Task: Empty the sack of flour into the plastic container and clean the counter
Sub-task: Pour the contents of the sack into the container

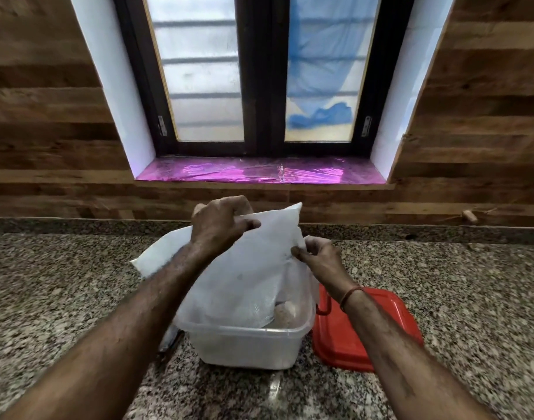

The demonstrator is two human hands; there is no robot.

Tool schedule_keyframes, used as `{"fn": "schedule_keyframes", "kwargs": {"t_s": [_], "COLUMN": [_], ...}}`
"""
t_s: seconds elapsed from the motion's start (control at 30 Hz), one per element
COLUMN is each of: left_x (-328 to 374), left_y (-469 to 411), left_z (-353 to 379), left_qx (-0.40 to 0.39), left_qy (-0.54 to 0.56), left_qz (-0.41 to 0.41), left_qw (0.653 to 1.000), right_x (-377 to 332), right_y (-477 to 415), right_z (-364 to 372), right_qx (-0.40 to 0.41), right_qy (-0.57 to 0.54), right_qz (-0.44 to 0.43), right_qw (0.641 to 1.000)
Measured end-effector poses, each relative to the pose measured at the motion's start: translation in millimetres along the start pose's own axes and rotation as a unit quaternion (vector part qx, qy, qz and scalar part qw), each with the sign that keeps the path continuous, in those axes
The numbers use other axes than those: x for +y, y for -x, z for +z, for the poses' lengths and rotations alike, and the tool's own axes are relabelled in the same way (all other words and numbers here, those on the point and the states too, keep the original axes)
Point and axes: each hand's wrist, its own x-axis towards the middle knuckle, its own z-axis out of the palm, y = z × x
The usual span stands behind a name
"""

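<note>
Head view: the white sack stands steeply tilted in the plastic container on the granite surface. Its long axis runs near upright, and its lower end, probably the mouth, points down into brownish flour. The left hand grips the raised end. The right hand pinches the right edge. A red lid lies just beside the container.

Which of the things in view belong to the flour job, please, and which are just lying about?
In the job: sack, held by left hand and right hand; plastic container below it; red lid beside the container; counter.

Lying about: window; pink-foiled sill; small wooden object by the wall.
</note>
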Motion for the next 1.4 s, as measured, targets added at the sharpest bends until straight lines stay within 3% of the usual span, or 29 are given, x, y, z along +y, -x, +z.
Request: {"fn": "schedule_keyframes", "kwargs": {"t_s": [0.07, 0.17, 0.23, 0.3, 0.43, 0.6, 0.83, 1.0, 1.17, 1.3, 1.4], "left_x": [-28, -54, -61, -65, -74, -82, -80, -88, -81, -97, -103], "left_y": [11, 21, 19, 15, 12, 11, 3, 3, -5, -14, -16], "left_z": [-10, -15, -20, -27, -36, -35, -32, -26, -28, -34, -34], "left_qx": [-0.022, -0.008, 0.014, 0.023, 0.041, 0.051, 0.089, 0.009, 0.072, 0.085, 0.085], "left_qy": [-0.061, 0.014, 0.085, 0.113, 0.142, 0.169, 0.152, 0.200, 0.158, 0.195, 0.273], "left_qz": [-0.051, -0.107, -0.092, -0.070, -0.062, -0.094, -0.106, -0.088, -0.081, -0.103, -0.120], "left_qw": [0.997, 0.994, 0.992, 0.991, 0.987, 0.980, 0.979, 0.976, 0.981, 0.972, 0.951], "right_x": [3, -10, -18, -15, -12, -12, 4, -3, -4, -10, -20], "right_y": [-1, 0, 2, 2, -7, -6, 1, 6, -6, -9, -15], "right_z": [2, 7, 5, 4, 8, 3, -4, -4, -1, 2, 5], "right_qx": [0.010, -0.012, -0.082, -0.124, -0.031, -0.062, 0.003, -0.009, 0.015, -0.042, -0.010], "right_qy": [-0.048, -0.089, -0.058, 0.043, 0.211, 0.267, 0.295, 0.065, 0.145, 0.028, -0.121], "right_qz": [0.005, -0.015, -0.008, 0.001, 0.001, -0.036, -0.009, -0.008, -0.040, -0.018, -0.012], "right_qw": [0.999, 0.996, 0.995, 0.991, 0.977, 0.961, 0.955, 0.998, 0.988, 0.999, 0.993]}}
